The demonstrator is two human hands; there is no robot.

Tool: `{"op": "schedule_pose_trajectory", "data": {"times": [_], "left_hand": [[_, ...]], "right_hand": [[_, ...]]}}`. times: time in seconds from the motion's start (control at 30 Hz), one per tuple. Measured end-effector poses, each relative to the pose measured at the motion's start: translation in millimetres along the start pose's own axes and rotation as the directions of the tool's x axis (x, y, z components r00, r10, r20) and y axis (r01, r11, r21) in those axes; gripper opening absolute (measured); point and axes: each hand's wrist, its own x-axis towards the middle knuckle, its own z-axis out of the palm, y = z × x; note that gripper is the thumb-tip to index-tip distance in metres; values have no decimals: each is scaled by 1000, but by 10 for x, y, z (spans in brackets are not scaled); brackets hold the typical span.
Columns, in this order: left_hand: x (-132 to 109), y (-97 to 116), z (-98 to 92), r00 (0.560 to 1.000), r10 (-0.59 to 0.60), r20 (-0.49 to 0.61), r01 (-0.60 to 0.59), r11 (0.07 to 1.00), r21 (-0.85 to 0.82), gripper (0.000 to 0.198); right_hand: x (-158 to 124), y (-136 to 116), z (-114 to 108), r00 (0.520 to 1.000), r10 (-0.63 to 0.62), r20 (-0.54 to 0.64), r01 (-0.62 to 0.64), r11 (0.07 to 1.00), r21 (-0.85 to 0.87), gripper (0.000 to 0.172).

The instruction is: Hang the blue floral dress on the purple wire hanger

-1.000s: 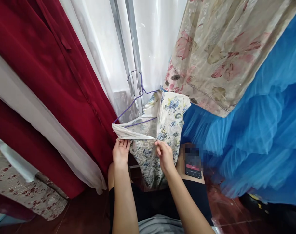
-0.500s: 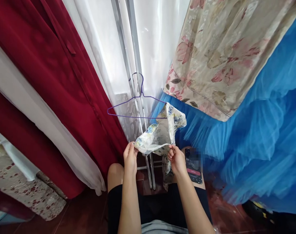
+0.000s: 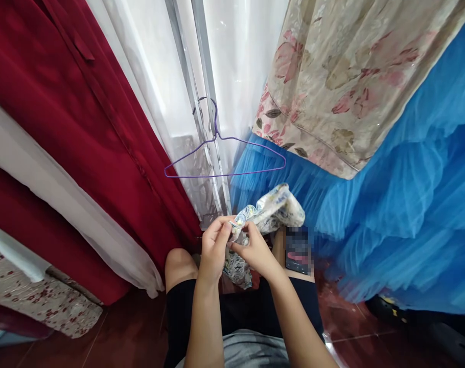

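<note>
A thin white garment (image 3: 280, 204) with a blue and yellow flower print is bunched in front of me. My left hand (image 3: 216, 243) pinches its gathered edge between thumb and fingers. Close beside it, my right hand (image 3: 257, 250) grips the same cloth with thumb and fingers closed on it. Part of the garment hangs below my hands between my knees, and another part flares to the right. Just above, a purple wire hanger (image 3: 225, 176) hangs bare, apart from the garment.
Grey metal rack posts (image 3: 206, 66) stand in front of a white curtain (image 3: 243, 56). Red drapes (image 3: 113, 153) hang at left. A beige floral cloth (image 3: 332, 97) and blue tulle (image 3: 401, 204) hang at right. A phone (image 3: 298, 263) lies on my right thigh.
The garment has come off the hanger's right arm and dropped lower. My hands, previously apart and stretching its edge, have come together, the right moving leftward.
</note>
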Motion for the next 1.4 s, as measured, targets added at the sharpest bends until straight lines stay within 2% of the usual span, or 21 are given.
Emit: {"op": "schedule_pose_trajectory", "data": {"times": [0.1,0.17,0.2,0.3,0.37,0.4,0.47,0.53,0.6,0.67,0.7,0.8,0.87,0.93,1.0,1.07,1.1,1.13,1.2,1.27,1.4], "left_hand": [[-8,-6,-11,998,7,54,-11,996,89,23],[4,3,-15,999,40,31,-43,993,106,22],[17,8,-25,998,56,17,-58,991,118,22],[69,-12,-123,994,102,-33,-91,967,236,21],[73,-96,-256,995,99,-26,-85,939,334,28],[50,-165,-336,998,58,0,-54,936,347,35],[-56,-339,-497,990,-112,81,82,948,308,49],[-224,-506,-627,935,-305,182,251,930,269,59],[-398,-598,-715,852,-420,311,330,894,304,58],[-516,-592,-789,790,-431,436,260,880,398,46],[-542,-562,-837,786,-404,468,174,871,460,39],[-497,-456,-1077,849,-265,457,-118,748,653,20],[-391,-416,-1321,871,-230,434,-205,631,748,15],[-237,-382,-1602,889,-227,399,-230,532,815,15],[-33,-312,-1879,912,-177,371,-253,469,846,13],[222,-181,-2115,928,-85,363,-293,436,851,19],[366,-95,-2209,935,-36,353,-308,415,856,24],[516,-1,-2282,935,14,355,-333,377,864,27],[823,198,-2360,931,70,358,-360,340,869,30],[1116,384,-2349,926,99,365,-377,320,869,30],[1563,679,-2166,926,172,337,-372,248,894,26]], "right_hand": [[27,-18,25,1000,3,-20,1,985,175,29],[46,-42,14,1000,5,25,-10,975,223,18],[48,-64,1,997,2,71,-18,974,226,18],[8,-177,-51,977,16,215,-81,952,295,35],[-41,-277,-88,954,53,294,-172,902,396,37],[-65,-329,-107,937,71,341,-227,866,445,36],[-104,-419,-161,896,98,433,-334,792,512,36],[-129,-478,-247,856,116,504,-418,729,542,38],[-144,-501,-371,819,118,562,-472,696,541,40],[-154,-504,-511,790,95,606,-491,691,531,39],[-159,-505,-575,779,78,623,-489,696,525,37],[-173,-548,-681,782,45,621,-468,701,538,32],[-175,-615,-668,796,50,603,-450,716,534,30],[-144,-683,-608,834,58,548,-366,802,473,28],[-44,-710,-537,915,10,404,-150,937,317,18],[149,-678,-486,958,-111,265,83,990,114,4],[282,-644,-473,958,-170,233,167,985,31,8],[434,-604,-468,950,-213,227,226,974,-29,22],[775,-532,-475,937,-260,232,292,950,-113,52],[1123,-489,-490,933,-298,204,337,920,-199,68],[1660,-468,-495,916,-365,168,401,858,-320,69]]}}
